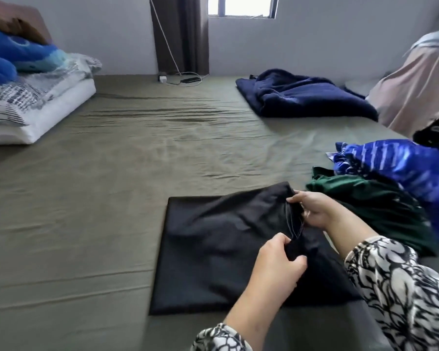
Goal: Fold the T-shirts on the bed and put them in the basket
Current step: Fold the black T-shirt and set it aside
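We see a black T-shirt (213, 249) spread on the olive-green sheet of the bed (86, 198), near its front edge and a little right of centre. Its left and far edges lie flat and fairly straight, while its right side is gathered up into a raised fold.

Our left hand (276, 259) pinches the near part of that fold, its fingers (298, 260) curled with the thumb against the dark cloth. Our right hand (314, 209) grips the far part of the same fold, its fingers bent round the hem, where a line of pale stitching shows. Both sleeves carry a black-and-white pattern.

Just to the right of the black T-shirt, a dark green shirt (370, 206) lies crumpled on the bed, touching or almost touching it; we cannot tell which. A shiny blue shirt with white stripes (403, 171) is heaped over the green one's far right side.

Farther off, near the wall, a dark navy blanket (302, 95) lies bunched on the sheet. A pinkish cloth (403, 92) hangs at the right edge. At the far left, pillows with grey-patterned covers (36, 105) are stacked, with a blue plush toy (13, 57) on top. A charger and cable (178, 79) rest by the brown curtain (180, 34) below the window (241, 6).
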